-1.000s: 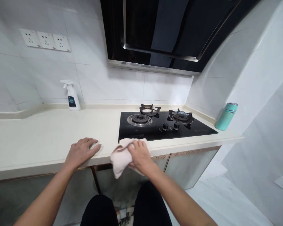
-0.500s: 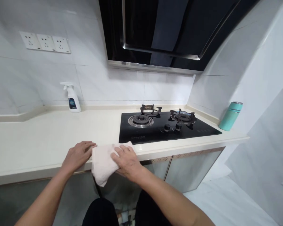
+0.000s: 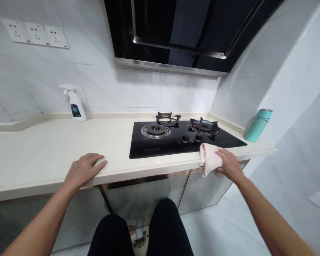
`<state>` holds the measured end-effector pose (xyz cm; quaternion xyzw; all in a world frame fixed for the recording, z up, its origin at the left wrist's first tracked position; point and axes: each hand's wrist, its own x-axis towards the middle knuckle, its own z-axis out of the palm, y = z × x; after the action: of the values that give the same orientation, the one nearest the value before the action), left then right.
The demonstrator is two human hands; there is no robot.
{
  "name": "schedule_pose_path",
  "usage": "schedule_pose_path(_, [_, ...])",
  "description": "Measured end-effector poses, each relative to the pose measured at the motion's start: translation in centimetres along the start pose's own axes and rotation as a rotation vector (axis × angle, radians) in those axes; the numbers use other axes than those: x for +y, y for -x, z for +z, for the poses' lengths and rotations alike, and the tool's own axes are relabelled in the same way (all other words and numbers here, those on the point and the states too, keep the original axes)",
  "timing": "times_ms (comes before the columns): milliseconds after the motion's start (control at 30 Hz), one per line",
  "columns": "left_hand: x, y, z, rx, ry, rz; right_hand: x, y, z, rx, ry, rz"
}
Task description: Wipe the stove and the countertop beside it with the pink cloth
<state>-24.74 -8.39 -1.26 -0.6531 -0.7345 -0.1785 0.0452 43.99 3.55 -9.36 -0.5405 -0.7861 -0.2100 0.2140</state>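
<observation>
My left hand [image 3: 85, 170] lies flat on the cream countertop [image 3: 42, 151] near its front edge, holding nothing. My right hand [image 3: 229, 165] grips a folded pale pink cloth [image 3: 210, 160] at the counter's front edge. The cloth touches the edge just in front of the right side of a black glass gas hob [image 3: 160, 147]. This hob has two burners with cast-iron pan supports and knobs between them. Neither hand touches the hob.
A white spray bottle [image 3: 75, 106] stands at the back of the counter, and a teal flask [image 3: 257, 125] stands at the right end. Above the hob hangs a black range hood [image 3: 170, 32]. Wall sockets [image 3: 34, 33] sit on the tiles at upper left.
My right hand has carried the cloth rightward along the counter's front edge, from the middle to the hob's right side. My left hand has stayed near the same spot.
</observation>
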Motion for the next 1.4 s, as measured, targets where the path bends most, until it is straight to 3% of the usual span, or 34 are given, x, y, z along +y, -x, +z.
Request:
schedule_pose_path(67, [0.3, 0.0, -0.2, -0.017, -0.012, -0.009, 4.2, 0.4, 0.1, -0.060, 0.069, 0.116])
schedule_pose_path(133, [0.7, 0.1, -0.3, -0.024, -0.017, -0.021, 6.4, 0.6, 0.0, -0.109, 0.123, 0.215])
schedule_pose_path(200, [1.2, 0.2, -0.3, -0.016, -0.018, -0.037, 6.2, 0.5, -0.1, -0.131, 0.166, 0.269])
schedule_pose_path(300, [2.0, 0.4, -0.3, 0.000, -0.029, -0.061, 2.7, 0.2, -0.4, -0.127, 0.188, 0.204])
schedule_pose_path(533, [3.2, 1.1, -0.7, 0.008, 0.009, -0.070, -12.4, -3.1, -3.2, -0.143, 0.128, -0.160])
schedule_pose_path(867, [2.7, 1.3, -0.5, 0.029, 0.114, -0.064, -40.5, -9.7, -5.6, -0.150, -0.192, -0.511])
schedule_pose_path(1000, [3.0, 1.8, -1.1, 0.152, 0.377, -0.076, -47.0, -10.9, -6.5, -0.087, -0.283, -0.611])
schedule_pose_path(1100, [4.5, 3.8, -1.3, 0.325, 0.399, 0.100, -47.8, -11.2, -7.1, -0.069, -0.330, -0.620])
schedule_pose_path(1167, [5.8, 5.5, -0.8, 0.311, 0.314, 0.277, -46.3, -11.5, -7.3, -0.140, -0.447, -0.641])
schedule_pose_path(1267, [7.1, 7.3, 0.8, 0.170, 0.143, 0.458, -41.5, -12.4, -6.9, -0.244, -0.735, -0.682])
schedule_pose_path(1333, [7.6, 7.5, 2.0, 0.133, 0.020, 0.485, -37.6, -13.0, -5.9, -0.193, -0.849, -0.604])
schedule_pose_path(1400, [8.1, 7.1, 3.1, 0.146, -0.075, 0.468, -34.1, -13.3, -4.3, -0.077, -0.786, -0.444])
